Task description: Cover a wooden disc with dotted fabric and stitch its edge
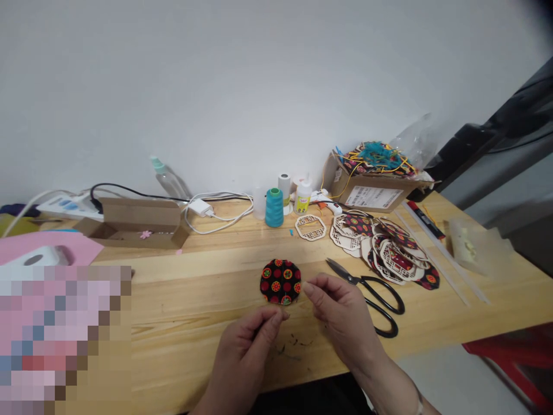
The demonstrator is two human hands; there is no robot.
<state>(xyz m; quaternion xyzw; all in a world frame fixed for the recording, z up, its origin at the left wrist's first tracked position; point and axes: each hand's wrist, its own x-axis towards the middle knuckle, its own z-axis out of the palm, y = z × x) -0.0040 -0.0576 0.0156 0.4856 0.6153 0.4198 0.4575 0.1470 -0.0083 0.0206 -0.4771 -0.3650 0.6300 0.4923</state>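
Note:
A black fabric piece [280, 281] with a rounded, scalloped outline and red, orange and green motifs is in front of me. At its right edge, the thumb and forefinger of my right hand [341, 314] are pinched together on the rim. Just below the piece, my left hand [246, 357] is closed in a pinch; a tiny dark bit shows at its fingertips, too small to name. Black-handled scissors [356, 280] lie beside my right hand, partly hidden by it. Dark scraps [294, 343] are scattered on the wood between my hands.
Wooden lattice frames and fabric pieces [389, 248] are heaped at the right, before a cardboard box [367, 193]. Behind stand a teal thread spool [274, 208] and a glue bottle [303, 199]. An open carton [140, 225] and a spray bottle [166, 178] are at the left.

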